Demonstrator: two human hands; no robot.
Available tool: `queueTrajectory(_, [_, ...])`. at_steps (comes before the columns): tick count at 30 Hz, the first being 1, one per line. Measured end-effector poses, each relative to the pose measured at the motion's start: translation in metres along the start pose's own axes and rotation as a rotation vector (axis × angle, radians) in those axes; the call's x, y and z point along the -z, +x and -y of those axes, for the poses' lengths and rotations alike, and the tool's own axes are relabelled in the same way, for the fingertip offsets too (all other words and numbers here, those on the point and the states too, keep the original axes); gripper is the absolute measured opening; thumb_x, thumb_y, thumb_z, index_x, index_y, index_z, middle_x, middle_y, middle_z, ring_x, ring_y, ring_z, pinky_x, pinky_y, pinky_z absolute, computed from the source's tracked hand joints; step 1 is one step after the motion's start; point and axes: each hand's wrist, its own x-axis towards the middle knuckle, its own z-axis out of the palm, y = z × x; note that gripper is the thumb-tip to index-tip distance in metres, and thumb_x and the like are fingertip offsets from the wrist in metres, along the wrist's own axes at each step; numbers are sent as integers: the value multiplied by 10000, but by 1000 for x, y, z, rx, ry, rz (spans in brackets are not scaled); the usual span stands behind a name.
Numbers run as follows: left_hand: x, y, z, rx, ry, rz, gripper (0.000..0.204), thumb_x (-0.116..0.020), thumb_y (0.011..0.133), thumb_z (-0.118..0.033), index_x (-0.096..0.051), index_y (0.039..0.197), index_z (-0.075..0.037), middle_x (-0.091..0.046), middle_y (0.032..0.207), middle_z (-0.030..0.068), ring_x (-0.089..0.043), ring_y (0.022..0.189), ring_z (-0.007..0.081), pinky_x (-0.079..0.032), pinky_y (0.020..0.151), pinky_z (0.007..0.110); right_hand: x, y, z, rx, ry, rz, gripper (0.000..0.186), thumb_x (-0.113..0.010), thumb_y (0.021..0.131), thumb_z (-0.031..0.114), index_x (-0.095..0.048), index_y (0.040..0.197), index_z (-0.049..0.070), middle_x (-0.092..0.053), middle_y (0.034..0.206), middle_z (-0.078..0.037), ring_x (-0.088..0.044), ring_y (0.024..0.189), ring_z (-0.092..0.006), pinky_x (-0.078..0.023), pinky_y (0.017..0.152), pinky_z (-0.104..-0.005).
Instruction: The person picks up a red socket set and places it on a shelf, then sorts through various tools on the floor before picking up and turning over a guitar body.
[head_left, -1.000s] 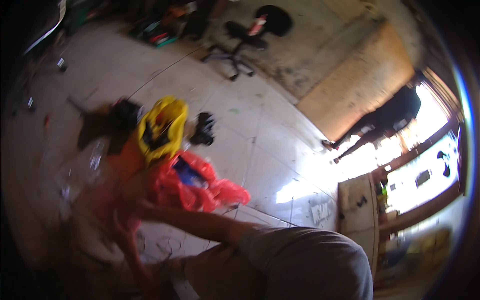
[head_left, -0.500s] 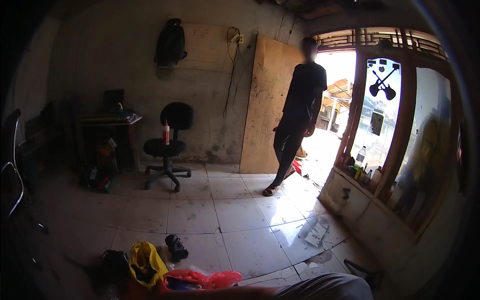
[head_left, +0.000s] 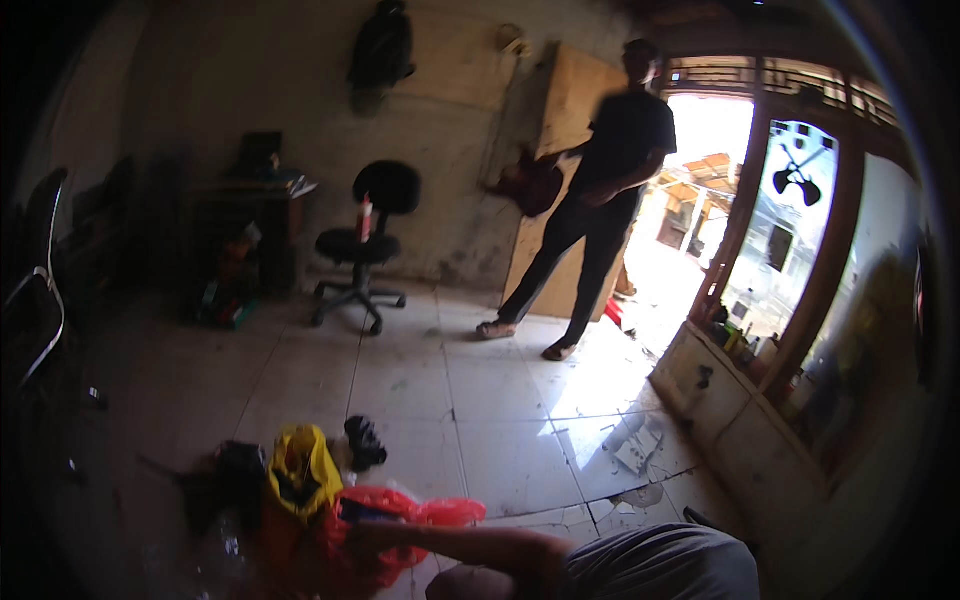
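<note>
The right hand [head_left: 372, 538] rests at the mouth of a red plastic bag [head_left: 428, 512], which sits on the tiled floor [head_left: 500, 460] low in the view, with something dark blue showing in its opening. Whether its fingers are closed on the plastic or spread over it cannot be told, since shadow and the lower part of the bag swallow them; the left hand is out of view. Just beyond stands a yellow bag [head_left: 322, 466], its top open over dark contents, with a black bundle [head_left: 366, 443] just beside it. The work at the red bag, as it looks, is best done by feel with a light, flat hand: thin film like this probably snags and tears if pinched at one spot, so a broad hold on the rim would keep the mouth wide. The other hand would do well to steady the bag's side, as a slack bag may slump and spill toward its yellow neighbour. Better light would help too, and a downward look, because the bags lie near the picture's lower edge.
</note>
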Motion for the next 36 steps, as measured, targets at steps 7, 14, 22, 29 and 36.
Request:
queueTrajectory(7, [-24, -9, -21, 89, -182, -87, 750, -676, 954, -310, -319, 1548, -21, -458, 1525, 204, -465, 1385, 344, -338, 1160, 411, -28, 29, -52, -37, -28, 119, 236, -587, 971, 222, -707, 1038, 31, -671, 868, -29, -617, 762, -128, -523, 648, -332])
queueTrajectory(14, [-1, -7, -43, 206, -8, -493, 1003, -873, 669, -532, -427, 1462, -109, -505, 1371, 201, -503, 1216, 390, -389, 1036, 559, -44, 102, -91, 63, -174, 106, 205, -594, 966, 192, -714, 1033, 40, -676, 886, -21, -615, 766, -113, -523, 641, -324])
queueTrajectory(22, [21, -13, -4, 384, -297, -463, 1108, -945, 555, -474, -461, 1477, -97, -375, 1532, 254, -404, 1386, 434, -348, 1149, 547, -126, 181, -92, 177, -560, 129, 318, -659, 924, 290, -672, 1015, -14, -671, 830, -215, -611, 799, -134, -513, 684, -413])
queueTrajectory(29, [8, -11, 2, 287, -280, -635, 953, -935, 567, -366, -544, 1384, -70, -481, 1455, 202, -466, 1319, 415, -365, 1135, 529, -173, 148, -56, 176, -796, 35, 481, -724, 869, 424, -715, 1151, 35, -735, 1026, -202, -716, 972, -356, -538, 883, -453])
queueTrajectory(36, [-20, -6, 5, 369, -229, -782, 788, -798, 679, -249, -549, 1426, -208, -481, 1498, 129, -429, 1339, 458, -389, 1112, 569, -148, 181, -118, 246, -839, 79, 406, -753, 862, 311, -722, 1094, -21, -747, 1004, -155, -712, 907, -230, -549, 823, -375])
